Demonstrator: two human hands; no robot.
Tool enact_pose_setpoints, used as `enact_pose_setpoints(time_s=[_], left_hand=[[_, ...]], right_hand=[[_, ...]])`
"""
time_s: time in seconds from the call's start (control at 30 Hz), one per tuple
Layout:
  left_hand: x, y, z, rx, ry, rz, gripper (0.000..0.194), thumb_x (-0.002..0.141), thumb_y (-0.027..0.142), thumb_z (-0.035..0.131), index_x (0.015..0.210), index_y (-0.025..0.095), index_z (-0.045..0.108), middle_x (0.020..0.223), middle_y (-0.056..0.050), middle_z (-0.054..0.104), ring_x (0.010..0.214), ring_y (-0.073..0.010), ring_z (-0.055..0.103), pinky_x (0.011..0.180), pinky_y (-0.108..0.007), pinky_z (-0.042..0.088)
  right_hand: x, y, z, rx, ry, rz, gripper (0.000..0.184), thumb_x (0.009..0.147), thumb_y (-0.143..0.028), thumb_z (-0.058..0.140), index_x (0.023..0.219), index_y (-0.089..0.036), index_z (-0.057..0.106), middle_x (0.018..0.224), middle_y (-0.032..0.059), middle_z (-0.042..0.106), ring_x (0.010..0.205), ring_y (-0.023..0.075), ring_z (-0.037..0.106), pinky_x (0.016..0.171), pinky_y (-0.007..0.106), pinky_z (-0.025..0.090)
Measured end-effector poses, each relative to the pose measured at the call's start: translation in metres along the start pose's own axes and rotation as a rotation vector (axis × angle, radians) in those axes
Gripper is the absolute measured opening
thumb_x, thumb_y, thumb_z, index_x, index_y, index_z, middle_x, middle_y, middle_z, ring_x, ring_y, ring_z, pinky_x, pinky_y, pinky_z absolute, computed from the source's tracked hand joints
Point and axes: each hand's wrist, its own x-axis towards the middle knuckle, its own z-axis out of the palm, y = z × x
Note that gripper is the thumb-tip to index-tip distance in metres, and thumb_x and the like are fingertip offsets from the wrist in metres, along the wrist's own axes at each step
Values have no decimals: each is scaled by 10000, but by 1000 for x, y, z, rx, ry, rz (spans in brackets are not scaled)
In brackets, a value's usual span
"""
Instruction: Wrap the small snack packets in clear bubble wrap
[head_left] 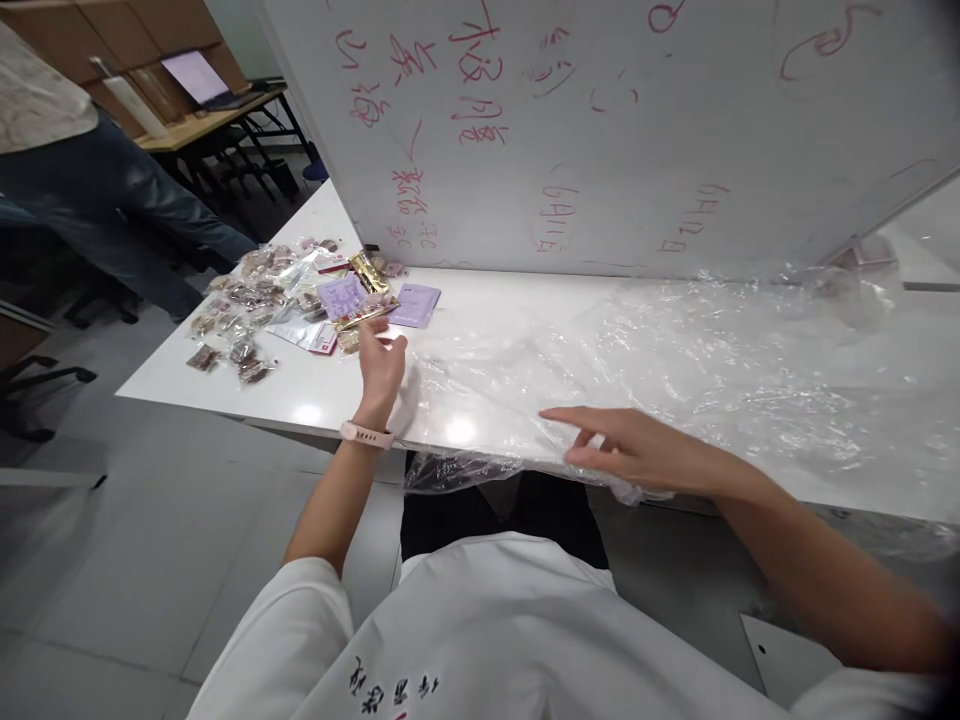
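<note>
My left hand (382, 368), with a pale watch band at the wrist, is at the near edge of a pile of small packets. Its fingers are apart and slightly bent, just before a gold-and-red packet (365, 312); whether they touch it I cannot tell. A lilac packet (343, 297) and a flat purple packet (417, 305) lie beyond it. Over the right part of the white table spreads a crumpled clear plastic sheet (517, 370), its near edge hanging off the front. My right hand (630, 446) hovers at or on this sheet, index finger stretched out and nothing visible in it.
Several clear-wrapped brown snacks (255, 295) and a silver pouch (304, 333) lie on the left of the table (172, 375). A whiteboard (600, 140) with red writing stands along the back. At far left is a person (112, 190) by a desk with a laptop (201, 80).
</note>
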Motion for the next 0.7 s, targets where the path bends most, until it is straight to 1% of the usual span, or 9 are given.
enact_pose_setpoints(time_s=[0.1, 0.17, 0.23, 0.33, 0.4, 0.47, 0.53, 0.6, 0.7], left_hand=[[-26, 27, -4, -25, 173, 417, 255, 830, 80, 565, 1042, 221, 562, 1070, -53, 635, 944, -188, 609, 851, -367, 510], [-49, 41, 3, -23, 1, 623, 152, 916, 132, 511, 1005, 232, 583, 961, -31, 658, 902, -184, 635, 844, -374, 533], [-69, 43, 16, 127, -339, 703, 166, 967, 246, 517, 1109, 239, 603, 1087, -63, 693, 1053, -221, 657, 927, -420, 538], [-84, 28, 40, 491, -765, 626, 568, 947, 495, 575, 1434, 224, 464, 1561, -152, 438, 1492, -358, 335, 1187, -584, 317], [-80, 14, 51, 649, -923, 543, 740, 949, 597, 517, 1546, 203, 326, 1672, -159, 210, 1560, -380, 85, 1241, -625, 136], [-69, 5, 55, 691, -1025, 493, 753, 985, 607, 421, 1587, 188, 248, 1690, -149, 111, 1562, -349, -4, 1255, -598, 73], [-57, 4, 56, 638, -1079, 473, 740, 992, 599, 403, 1591, 191, 250, 1690, -137, 112, 1564, -322, 8, 1263, -557, 98], [-47, 10, 58, 495, -1075, 446, 709, 960, 593, 493, 1548, 218, 362, 1665, -128, 241, 1558, -322, 150, 1248, -524, 208], [-32, 22, 65, 289, -958, 404, 494, 939, 495, 594, 1371, 258, 579, 1486, -90, 556, 1385, -285, 513, 1105, -437, 447]], right_hand=[[8, -6, -20, -49, 364, 18, 488, 988, -582, 435, 1309, -291, 660, 1211, 77, 713, 858, 203, 704, 719, 344, 569], [28, -3, -23, -167, 616, 90, 483, 983, -572, 447, 1291, -260, 649, 1274, 92, 681, 810, 204, 692, 765, 394, 560], [59, 8, -19, -245, 712, 189, 561, 949, -595, 495, 1386, -249, 563, 1316, 110, 657, 793, 222, 684, 787, 440, 546], [103, 37, -11, -175, 561, 251, 610, 915, -507, 581, 1452, -232, 490, 1214, 102, 705, 860, 245, 682, 800, 416, 532], [120, 59, -12, -118, 507, 303, 460, 928, -338, 559, 1371, -216, 569, 1063, 80, 742, 885, 230, 676, 817, 373, 517], [122, 79, -23, -137, 607, 406, 384, 940, -232, 490, 1299, -194, 620, 996, 93, 742, 895, 227, 663, 846, 382, 498], [111, 93, -42, -203, 752, 515, 411, 952, -244, 469, 1337, -169, 591, 1047, 144, 723, 955, 271, 641, 881, 467, 471], [93, 93, -61, -296, 843, 542, 500, 960, -310, 492, 1429, -139, 501, 1187, 224, 664, 1096, 350, 586, 914, 572, 428], [67, 66, -75, -526, 969, 387, 563, 982, -366, 480, 1486, -120, 432, 1351, 267, 555, 1246, 401, 491, 969, 621, 403]])
